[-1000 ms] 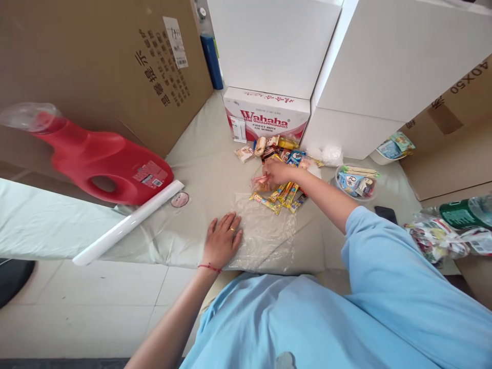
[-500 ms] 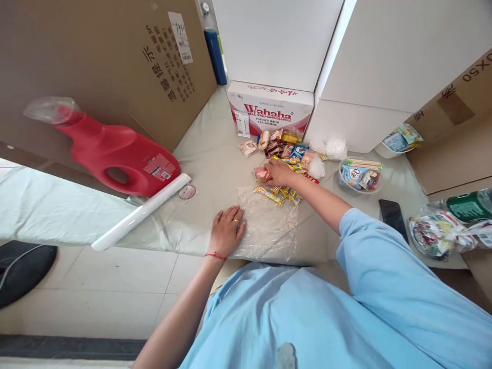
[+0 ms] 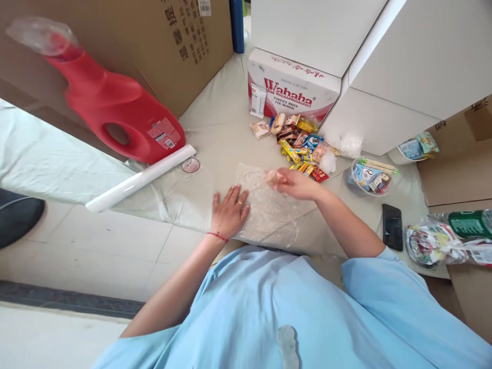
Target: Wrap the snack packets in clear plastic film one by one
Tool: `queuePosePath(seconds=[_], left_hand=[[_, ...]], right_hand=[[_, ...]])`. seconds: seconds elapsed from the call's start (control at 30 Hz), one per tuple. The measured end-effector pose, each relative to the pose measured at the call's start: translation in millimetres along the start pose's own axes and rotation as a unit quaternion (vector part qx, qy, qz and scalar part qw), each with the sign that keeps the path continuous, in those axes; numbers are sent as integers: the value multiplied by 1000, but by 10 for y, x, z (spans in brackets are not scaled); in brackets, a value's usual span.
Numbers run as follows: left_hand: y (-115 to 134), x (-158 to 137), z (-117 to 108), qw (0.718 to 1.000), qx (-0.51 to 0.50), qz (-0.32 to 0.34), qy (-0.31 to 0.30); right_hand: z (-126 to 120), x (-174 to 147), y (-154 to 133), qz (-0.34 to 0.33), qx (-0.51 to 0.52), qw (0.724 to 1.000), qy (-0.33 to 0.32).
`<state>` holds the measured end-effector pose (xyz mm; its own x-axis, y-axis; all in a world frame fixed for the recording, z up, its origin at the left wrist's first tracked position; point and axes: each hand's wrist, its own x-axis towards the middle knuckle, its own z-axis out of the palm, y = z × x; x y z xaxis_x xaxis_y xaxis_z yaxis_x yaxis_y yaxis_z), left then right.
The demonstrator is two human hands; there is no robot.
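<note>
My left hand point(image 3: 229, 211) lies flat with its fingers spread, at the left edge of a sheet of clear plastic film point(image 3: 261, 215) on the covered surface. Over the film's upper right part, my right hand point(image 3: 295, 184) is closed, a small pinkish wrapped snack point(image 3: 273, 178) at its fingertips; motion blurs it. Just beyond that hand lies a pile of packaged snacks: yellow candy sticks point(image 3: 290, 151), a red packet point(image 3: 319, 175), a blue packet point(image 3: 314, 140) and a wrapped bun-like snack point(image 3: 278, 123). Crumpled clear plastic point(image 3: 328, 162) sits at the pile's right.
A Wahaha water carton point(image 3: 294, 92) stands behind the snacks. On the left are a red detergent bottle point(image 3: 126, 113) and a white roll point(image 3: 142, 179). To the right lie a tub of snacks point(image 3: 371, 179), a phone point(image 3: 392, 228) and a green-labelled bottle point(image 3: 471, 224).
My right hand has drawn back from the pile toward me and over the film, with the pink wrapped snack. My left hand stays flat. The camera view has shifted and tilted.
</note>
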<state>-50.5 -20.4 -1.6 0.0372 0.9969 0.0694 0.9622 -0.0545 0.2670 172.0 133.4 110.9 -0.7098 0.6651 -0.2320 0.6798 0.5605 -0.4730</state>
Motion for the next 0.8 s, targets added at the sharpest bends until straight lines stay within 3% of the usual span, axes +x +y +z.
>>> queuePosePath(seconds=[0.07, 0.17, 0.27, 0.43, 0.57, 0.7, 0.8], left_hand=[[39, -26, 8, 1000, 1, -14, -2], [68, -60, 7, 1000, -1, -31, -7], [61, -73, -4, 999, -6, -30, -10], [51, -67, -10, 1000, -12, -24, -7], [68, -71, -4, 999, -14, -36, -8], [75, -87, -5, 999, -17, -46, -12], [71, -95, -13, 999, -21, -45, -15]], right_hand=[[250, -156, -203, 29, -50, 998, 11], [653, -288, -418, 56, -147, 983, 98], [861, -373, -471, 30, -129, 988, 80], [785, -340, -364, 59, -82, 991, 88], [710, -187, -263, 38, -93, 994, 35], [635, -202, -210, 51, -74, 991, 99], [658, -346, -248, 3, -65, 988, 143]])
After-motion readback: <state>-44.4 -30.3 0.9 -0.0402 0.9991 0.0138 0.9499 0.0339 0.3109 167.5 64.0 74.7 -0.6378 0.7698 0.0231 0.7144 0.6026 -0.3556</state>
